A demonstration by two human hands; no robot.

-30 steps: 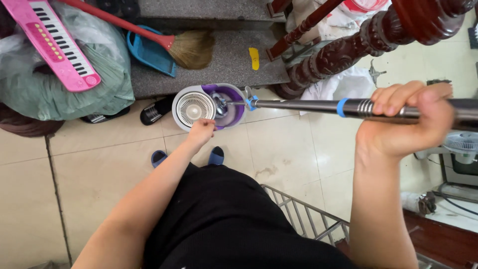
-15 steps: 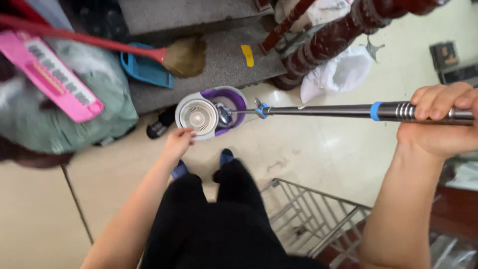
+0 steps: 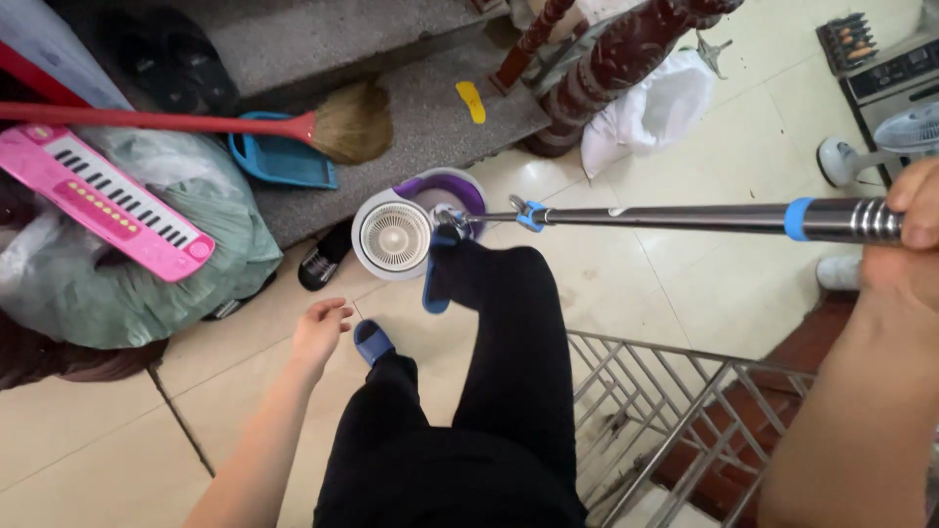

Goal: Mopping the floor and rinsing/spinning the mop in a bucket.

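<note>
**Desk:** What did the head camera catch?

**Photographer:** A person stood on a tiled floor at the foot of a stone step. The right hand had its fingers wrapped tight around the ridged grip of a metal mop pole, which ran level across the view.

**Desk:** Where did the pole end?

**Photographer:** Its far tip sat over a purple-and-white spin bucket that rested on the floor against the step's front edge. The right foot, in a blue slipper, was raised to the bucket's near rim.

**Desk:** And the left hand?

**Photographer:** The left hand hung free beside the left leg, fingers apart and slightly curled, gripping nothing. It was near the bucket but not touching it. The other blue slipper stood flat on the floor just beside that hand.

**Desk:** Anything else in view?

**Photographer:** A red-handled broom lay across a blue dustpan on the step. A pink toy keyboard rested on a grey-green sack toward the floor's left edge. A carved dark wooden post rose at the step's right end with a white bag at its base, and a grey metal rack stood by the person's right leg.
</note>
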